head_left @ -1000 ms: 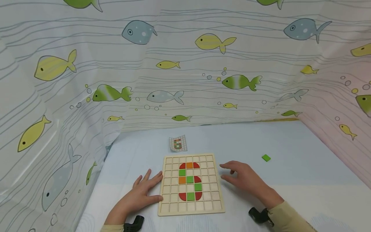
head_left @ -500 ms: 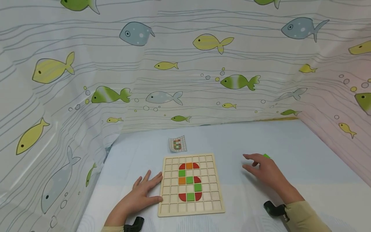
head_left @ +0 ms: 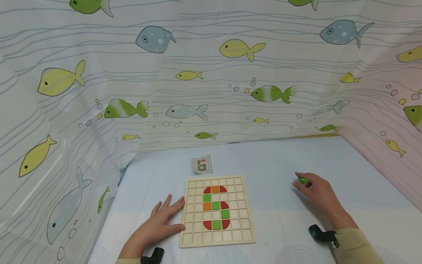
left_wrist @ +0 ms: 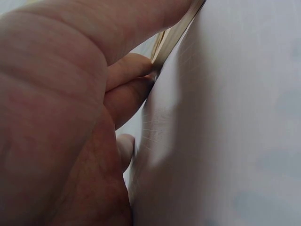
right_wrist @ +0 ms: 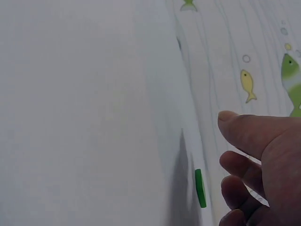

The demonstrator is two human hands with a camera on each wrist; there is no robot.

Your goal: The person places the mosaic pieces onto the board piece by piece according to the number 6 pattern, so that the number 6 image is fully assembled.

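Observation:
A wooden grid board (head_left: 242, 200) lies on the table, with red, orange and green tiles (head_left: 216, 224) set in its cells. Fingers spread, my left hand (head_left: 160, 222) touches the board's left edge with thumb and fingertips; the left wrist view shows those fingertips (left_wrist: 131, 68) against the wooden rim. Off to the right, my right hand (head_left: 319, 190) is over a loose green tile (head_left: 302, 180), thumb and index finger parted on either side of it. In the right wrist view the tile (right_wrist: 200, 188) lies on the tablecloth, apart from the fingers.
Behind the board lies a small paper card (head_left: 202, 164) printed with a coloured grid pattern. A fish-printed sheet (head_left: 227, 99) hangs at the back and both sides of the table. Each wrist wears a black device (head_left: 321, 233).
My right hand has moved rightward from beside the board to the loose green tile, its thumb and index finger now around it. My left hand stays at the board's edge.

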